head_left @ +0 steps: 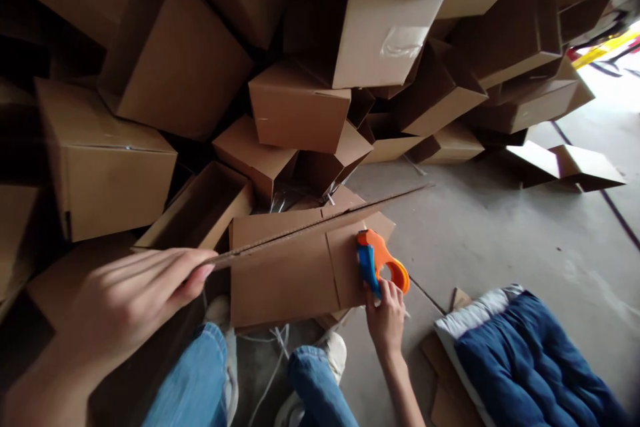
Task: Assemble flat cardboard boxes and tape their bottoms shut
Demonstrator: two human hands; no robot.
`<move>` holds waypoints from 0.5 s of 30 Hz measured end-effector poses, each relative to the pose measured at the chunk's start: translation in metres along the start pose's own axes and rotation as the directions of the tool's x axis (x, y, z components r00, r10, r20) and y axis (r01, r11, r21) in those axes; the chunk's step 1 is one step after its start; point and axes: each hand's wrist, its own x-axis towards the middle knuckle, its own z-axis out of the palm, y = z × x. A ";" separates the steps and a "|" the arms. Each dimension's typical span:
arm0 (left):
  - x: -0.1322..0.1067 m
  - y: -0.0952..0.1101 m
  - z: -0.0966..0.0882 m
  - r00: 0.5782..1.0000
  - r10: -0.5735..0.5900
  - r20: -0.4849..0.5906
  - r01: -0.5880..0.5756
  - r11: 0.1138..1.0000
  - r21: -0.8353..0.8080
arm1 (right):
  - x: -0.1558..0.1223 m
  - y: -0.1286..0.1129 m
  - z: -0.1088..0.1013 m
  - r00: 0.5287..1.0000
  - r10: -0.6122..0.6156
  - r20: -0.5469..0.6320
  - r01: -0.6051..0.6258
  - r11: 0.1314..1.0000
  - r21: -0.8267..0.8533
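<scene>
My left hand (145,297) is closed on the near end of a flat cardboard sheet (320,225), pinching its edge between thumb and fingers. The sheet is seen almost edge-on and slants up to the right. My right hand (387,320) grips the lower end of an orange and blue tape dispenser (383,260). Beneath both lies a flat folded cardboard piece (285,280), with a fold line near its right end. The dispenser is over that right end; whether it rests on the cardboard I cannot tell.
Many cardboard boxes (300,110) are heaped across the back and left. A blue tufted cushion (530,353) lies on cardboard at the lower right. White strapping (273,373) trails on the concrete floor (480,233) between my feet. Opened cardboard (590,167) stands further right.
</scene>
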 end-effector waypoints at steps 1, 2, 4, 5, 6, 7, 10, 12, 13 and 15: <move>0.002 -0.001 0.005 1.000 0.030 0.005 -0.030 0.999 0.019 | 0.000 0.000 0.001 1.000 -0.023 -0.005 0.022 0.999 -0.029; 0.004 -0.003 0.010 0.999 0.046 0.014 -0.046 0.998 0.039 | 0.000 -0.002 0.000 0.999 -0.030 -0.025 0.029 0.998 -0.056; 0.007 -0.007 0.015 0.999 0.035 0.038 -0.037 0.997 0.066 | 0.001 -0.010 -0.006 0.996 -0.035 -0.085 0.029 0.997 -0.077; 0.006 -0.009 0.015 0.999 0.023 0.045 -0.027 0.997 0.079 | 0.004 -0.016 -0.011 0.992 -0.042 -0.119 0.034 0.997 -0.064; 0.005 -0.010 0.013 0.999 0.014 0.050 -0.019 0.995 0.096 | 0.007 -0.023 -0.017 0.987 -0.054 -0.151 0.049 0.998 -0.034; 0.003 -0.010 0.009 0.999 0.003 0.050 -0.009 0.993 0.114 | 0.012 -0.031 -0.024 0.982 -0.075 -0.175 0.078 0.997 0.011; -0.006 0.001 -0.008 0.998 -0.067 0.012 0.064 0.981 0.184 | 0.033 -0.064 -0.046 0.975 -0.127 -0.180 0.157 0.975 0.160; -0.013 0.016 -0.016 0.993 -0.114 -0.029 0.118 0.972 0.205 | 0.045 -0.093 -0.059 0.987 -0.125 -0.097 0.149 0.942 0.301; -0.017 0.025 -0.018 0.991 -0.127 -0.034 0.131 0.972 0.194 | 0.049 -0.111 -0.064 0.993 -0.115 -0.041 0.122 0.909 0.398; -0.024 0.043 -0.015 0.988 -0.150 0.024 0.145 0.980 0.134 | 0.052 -0.148 -0.067 0.994 -0.079 0.075 0.015 0.780 0.625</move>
